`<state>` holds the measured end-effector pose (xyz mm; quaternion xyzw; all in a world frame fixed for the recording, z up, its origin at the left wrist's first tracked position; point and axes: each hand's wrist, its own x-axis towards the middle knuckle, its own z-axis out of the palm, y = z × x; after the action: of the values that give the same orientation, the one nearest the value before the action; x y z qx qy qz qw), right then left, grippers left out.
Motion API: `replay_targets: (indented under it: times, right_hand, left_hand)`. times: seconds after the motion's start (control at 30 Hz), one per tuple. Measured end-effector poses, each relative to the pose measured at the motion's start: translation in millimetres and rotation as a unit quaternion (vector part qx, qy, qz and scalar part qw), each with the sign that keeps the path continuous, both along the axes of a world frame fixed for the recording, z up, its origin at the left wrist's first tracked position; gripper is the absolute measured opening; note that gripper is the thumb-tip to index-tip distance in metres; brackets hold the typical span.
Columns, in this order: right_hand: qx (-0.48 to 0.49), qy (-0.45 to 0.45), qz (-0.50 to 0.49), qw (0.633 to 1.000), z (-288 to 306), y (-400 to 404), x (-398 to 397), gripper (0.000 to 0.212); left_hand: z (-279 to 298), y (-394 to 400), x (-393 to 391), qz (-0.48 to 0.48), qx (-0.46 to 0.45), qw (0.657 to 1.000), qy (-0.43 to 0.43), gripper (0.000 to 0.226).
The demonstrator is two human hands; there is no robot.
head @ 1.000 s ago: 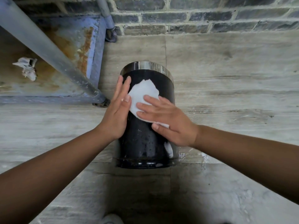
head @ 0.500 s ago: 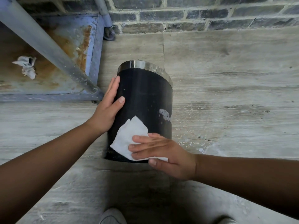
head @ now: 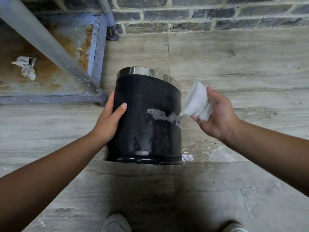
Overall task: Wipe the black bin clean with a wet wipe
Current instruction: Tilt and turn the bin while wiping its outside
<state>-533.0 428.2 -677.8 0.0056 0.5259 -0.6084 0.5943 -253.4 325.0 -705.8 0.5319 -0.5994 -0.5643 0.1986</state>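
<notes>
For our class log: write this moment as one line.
left hand: steadies bin | right hand: holds wipe off bin | smear: remains

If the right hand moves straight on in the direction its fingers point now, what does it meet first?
The right hand, holding the wet wipe, points left, toward the black bin. It would most likely meet the bin's right side first, near the grey smear, though depth is unclear.

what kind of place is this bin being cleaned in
Probably an outdoor yard or utility area. A rough brick wall borders a wet, weathered tile floor, and a rusty blue metal cart on casters stands beside the black bin.
</notes>
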Motion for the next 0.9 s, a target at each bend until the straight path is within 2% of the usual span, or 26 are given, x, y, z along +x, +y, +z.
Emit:
replay_targets:
  times: [0.13, 0.23, 0.3, 0.37, 0.47, 0.57, 0.7, 0.8, 0.9]
  right_hand:
    - [0.009, 0.068, -0.105, 0.992, -7, -17, -32, 0.013]
    - [-0.016, 0.162, -0.127, 0.978, -13, -18, -44, 0.015]
    - [-0.008, 0.212, -0.108, 0.971, -24, -11, -47, 0.021]
    - [0.005, 0.217, -0.084, 0.973, -39, 1, -46, 0.023]
    - [0.059, 0.249, 0.020, 0.967, -65, 18, -36, 0.029]
    - [0.046, 0.198, 0.100, 0.974, -89, 28, -11, 0.042]
    - [0.047, 0.169, 0.078, 0.981, -99, 29, 6, 0.045]
    - [0.029, 0.254, 0.095, 0.962, -90, 29, 12, 0.048]
    - [-0.003, 0.393, 0.163, 0.905, -78, 27, 20, 0.050]
  left_hand:
    - [-22, 10, -7, -0.001, -0.019, 0.998, -0.056, 0.053]
    - [-23, 14, -21, -0.003, 0.001, 1.000, -0.006, 0.043]
    - [-25, 12, -30, 0.016, 0.018, 1.000, 0.011, 0.045]
    - [-28, 9, -39, 0.039, 0.006, 0.999, 0.004, 0.046]
    - [-32, 5, -46, 0.057, 0.004, 0.998, 0.001, 0.045]
    - [-41, -5, -46, 0.071, 0.043, 0.997, 0.002, 0.047]
    - [-49, -8, -43, 0.083, 0.082, 0.993, 0.014, 0.050]
    - [-52, -3, -44, 0.098, 0.095, 0.990, 0.038, 0.055]
    - [-48, 0, -49, 0.102, 0.102, 0.988, 0.052, 0.055]
